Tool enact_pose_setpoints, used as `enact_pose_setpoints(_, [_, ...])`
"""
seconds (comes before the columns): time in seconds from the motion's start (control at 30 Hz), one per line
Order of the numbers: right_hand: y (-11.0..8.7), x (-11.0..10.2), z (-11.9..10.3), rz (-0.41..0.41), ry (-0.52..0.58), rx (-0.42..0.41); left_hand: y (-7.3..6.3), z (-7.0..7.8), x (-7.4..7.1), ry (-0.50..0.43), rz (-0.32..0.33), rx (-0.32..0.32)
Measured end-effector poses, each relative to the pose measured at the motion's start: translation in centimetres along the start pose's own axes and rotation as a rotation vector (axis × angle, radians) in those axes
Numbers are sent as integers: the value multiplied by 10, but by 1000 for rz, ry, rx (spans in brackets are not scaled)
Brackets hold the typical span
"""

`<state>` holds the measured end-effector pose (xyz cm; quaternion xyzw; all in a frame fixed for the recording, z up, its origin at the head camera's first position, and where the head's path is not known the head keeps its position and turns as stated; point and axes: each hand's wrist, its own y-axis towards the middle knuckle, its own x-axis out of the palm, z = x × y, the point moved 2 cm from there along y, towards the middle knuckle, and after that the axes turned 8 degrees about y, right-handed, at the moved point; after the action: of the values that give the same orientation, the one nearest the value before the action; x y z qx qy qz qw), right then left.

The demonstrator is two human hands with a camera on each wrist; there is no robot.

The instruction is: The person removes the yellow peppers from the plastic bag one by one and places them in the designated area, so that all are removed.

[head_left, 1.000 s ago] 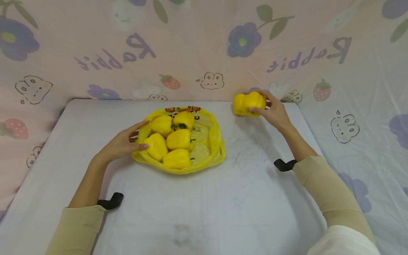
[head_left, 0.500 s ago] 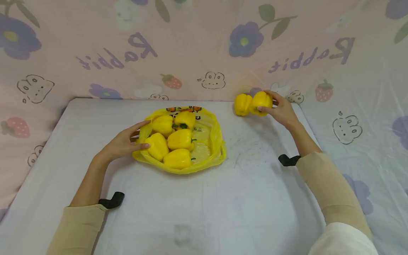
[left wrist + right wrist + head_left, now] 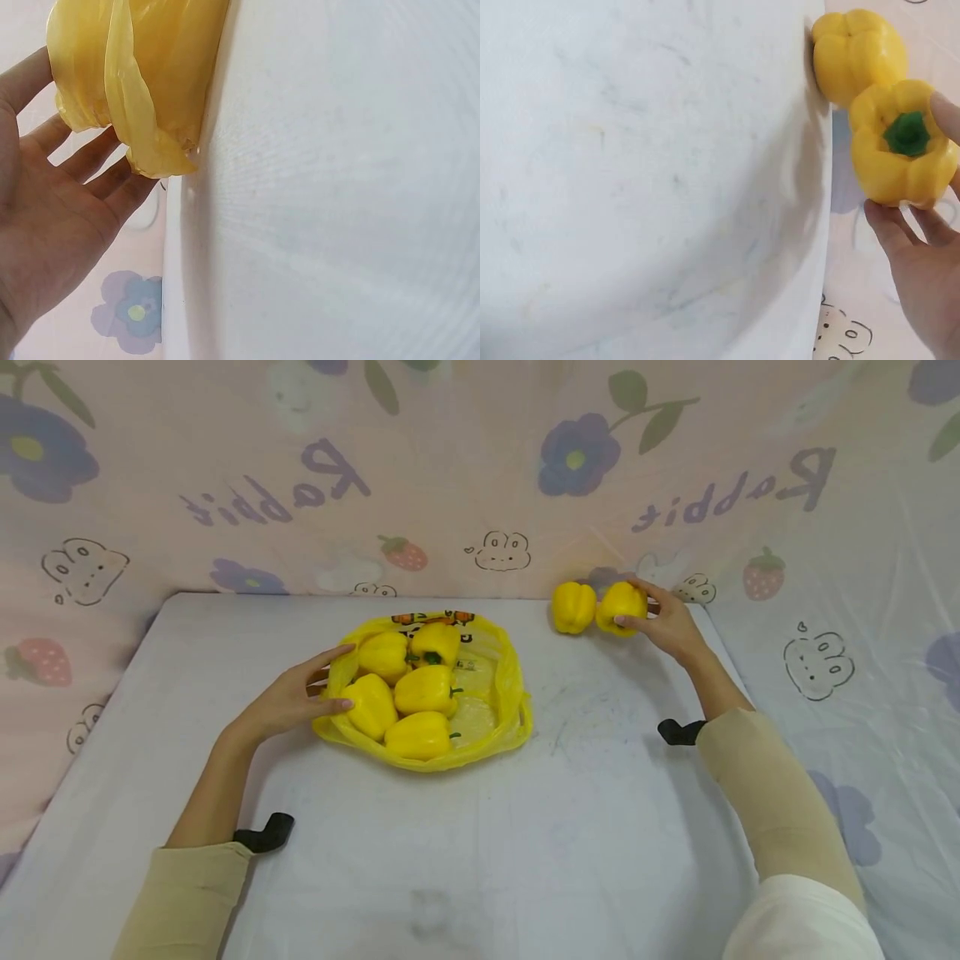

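Observation:
My right hand point(image 3: 667, 625) grips a yellow bell pepper point(image 3: 622, 607) near the table's far right, thumb on one side and fingers on the other. Its green stem point(image 3: 907, 134) faces the right wrist camera. Close beside it, to its left, sits another yellow bell pepper point(image 3: 857, 56). A yellow plastic bag point(image 3: 512, 693) lies with its mouth spread wide, several yellow bell peppers point(image 3: 423, 689) grouped in its left part. Against the bag's left side rests my left hand point(image 3: 288, 693), thumb and fingers spread along the rim. The left wrist view shows fairly straight fingers point(image 3: 90, 157) partly hidden behind the plastic.
A white-covered table point(image 3: 480, 852) lies beneath everything. Behind it hangs a pink curtain point(image 3: 450, 460) printed with flowers and rabbits. Black curved pieces point(image 3: 266, 833) stick out at both wrists by the beige sleeves.
My right hand has moved slightly right with its pepper, opening a narrow gap from the pepper to its left. The left hand and bag have stayed nearly still.

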<state>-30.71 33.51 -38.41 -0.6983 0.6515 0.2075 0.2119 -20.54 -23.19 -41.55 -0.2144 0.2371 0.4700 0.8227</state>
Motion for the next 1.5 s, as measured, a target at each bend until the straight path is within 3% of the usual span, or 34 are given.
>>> enact_pose_setpoints(0.37, [17,3,23,-56,53,100,-1,3,0,-5,10,-14])
enact_pose_setpoints(0.8, [21,9,31,-114,133,88,-3,5,-3,-3,5,-18])
enact_pose_setpoints(1.1, [22,14,36,-81,166,94,-1,5,-1,-16,-4,-6])
enact_pose_setpoints(1.27, [16,12,27,-20,225,51,-1,5,-1,-13,-5,-12])
enact_pose_setpoints(1.5, [0,12,-14,72,277,-119,-1,3,-1,-4,1,-20])
